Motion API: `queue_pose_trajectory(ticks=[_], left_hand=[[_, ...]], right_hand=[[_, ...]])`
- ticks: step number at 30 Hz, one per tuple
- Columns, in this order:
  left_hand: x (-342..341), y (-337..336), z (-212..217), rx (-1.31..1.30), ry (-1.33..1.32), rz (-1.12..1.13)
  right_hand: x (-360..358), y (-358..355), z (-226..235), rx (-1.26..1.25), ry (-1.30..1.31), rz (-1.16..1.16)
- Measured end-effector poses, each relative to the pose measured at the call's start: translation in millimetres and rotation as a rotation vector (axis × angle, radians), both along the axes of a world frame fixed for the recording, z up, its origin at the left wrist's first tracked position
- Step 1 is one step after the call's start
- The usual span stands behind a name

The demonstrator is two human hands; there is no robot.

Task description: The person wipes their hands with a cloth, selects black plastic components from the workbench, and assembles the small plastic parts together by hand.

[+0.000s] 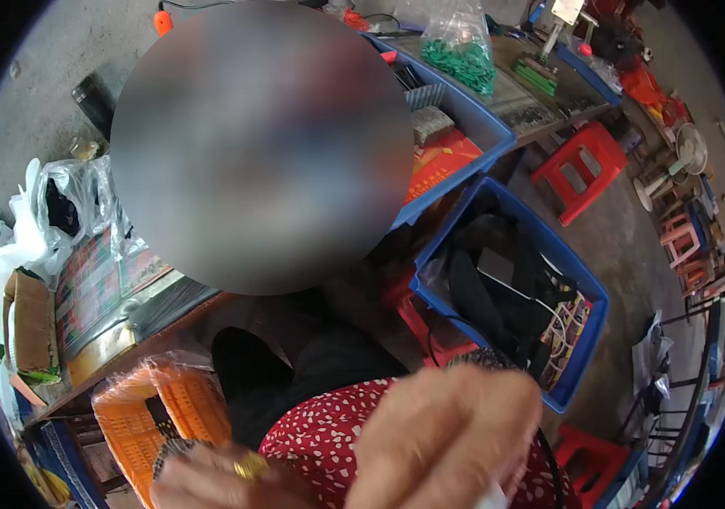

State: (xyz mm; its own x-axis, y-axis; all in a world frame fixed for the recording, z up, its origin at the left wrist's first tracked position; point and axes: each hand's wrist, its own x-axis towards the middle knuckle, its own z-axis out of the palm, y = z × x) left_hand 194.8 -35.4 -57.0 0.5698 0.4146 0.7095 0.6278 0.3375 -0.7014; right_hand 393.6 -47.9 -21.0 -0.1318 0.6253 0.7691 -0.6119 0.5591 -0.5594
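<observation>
My right hand fills the lower middle, very close to the camera and blurred, with its fingers drawn together. A small white scrap shows at its lower edge; whether the hand holds it is unclear. My left hand lies at the bottom edge with a gold ring on one finger, only partly in view. A red garment with white dots sits between the two hands. An orange plastic basket wrapped in clear film stands just left of my left hand.
A blue crate with black straps and flat items stands on the floor at right. A second blue tray sits on a table behind. Red stools stand at right. Bags and boxes crowd the left table.
</observation>
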Motion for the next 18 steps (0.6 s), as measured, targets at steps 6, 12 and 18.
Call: queue_pose_trajectory(ticks=[6, 12, 18], left_hand=[[33.1, -37.0, 30.8, 0.065, 0.101, 0.306], [31.9, -31.0, 19.9, 0.452, 0.340, 0.552], [30.6, -13.7, 11.7, 0.741, 0.628, 0.727]], right_hand=[[-20.7, -8.0, -16.4, 0.169, 0.220, -0.211], [-33.3, -10.1, -14.2, 0.187, 0.307, -0.352], [-2.4, -5.6, 5.5, 0.184, -0.081, -0.211]])
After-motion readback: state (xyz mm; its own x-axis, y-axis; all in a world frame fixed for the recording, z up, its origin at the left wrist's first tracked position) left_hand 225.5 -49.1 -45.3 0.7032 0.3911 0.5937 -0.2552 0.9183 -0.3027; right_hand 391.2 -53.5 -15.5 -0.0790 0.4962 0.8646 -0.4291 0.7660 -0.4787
